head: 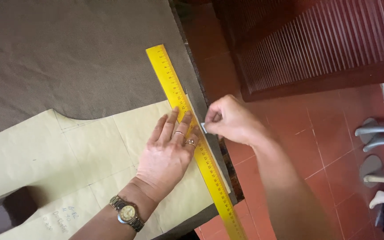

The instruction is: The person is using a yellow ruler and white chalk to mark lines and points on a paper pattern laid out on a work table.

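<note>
Our left hand [167,149] lies open and flat, fingers spread over the yellow ruler [187,129] and the cream paper pattern [90,151], pinning both against the brown fabric [67,53] so nothing slips. Our right hand [227,120] is closed around a small pale piece of chalk [203,128], its edge touching the ruler's right side, near the table edge.

Matt grey-brown woven cloth [76,53] lies under the smooth, creased cream pattern paper [90,146]; on that paper, a glossy yellow ruler [187,129]; beside it, shiny metal wristwatch [127,213].
</note>
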